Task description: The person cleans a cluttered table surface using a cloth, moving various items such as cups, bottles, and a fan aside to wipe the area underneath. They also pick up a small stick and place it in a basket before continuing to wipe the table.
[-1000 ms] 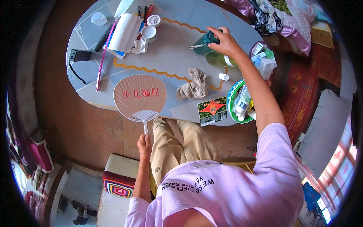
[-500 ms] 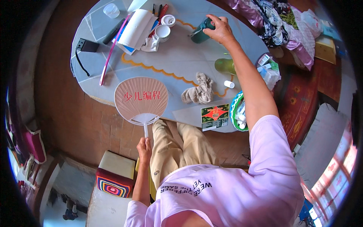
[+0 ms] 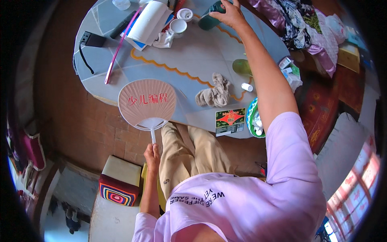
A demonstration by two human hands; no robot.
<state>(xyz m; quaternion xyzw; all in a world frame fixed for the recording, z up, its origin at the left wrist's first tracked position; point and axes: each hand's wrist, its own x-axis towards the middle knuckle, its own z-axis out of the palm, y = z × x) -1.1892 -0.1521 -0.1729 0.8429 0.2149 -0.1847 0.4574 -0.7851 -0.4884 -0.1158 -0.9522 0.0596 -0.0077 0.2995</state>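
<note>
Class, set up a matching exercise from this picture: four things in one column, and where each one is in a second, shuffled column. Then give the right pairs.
Things:
1. round paper fan
2. dark green bottle
3. crumpled grey cloth
4. striped cushion

Places:
A. lying in the middle of the table
B. on the floor, below the left hand
C. held up by its handle in the left hand
D. under the right hand at the far edge

Pairs: 1-C, 2-D, 3-A, 4-B

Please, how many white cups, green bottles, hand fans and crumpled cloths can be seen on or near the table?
White cups: 2
Green bottles: 2
Hand fans: 1
Crumpled cloths: 2
Total: 7
</note>
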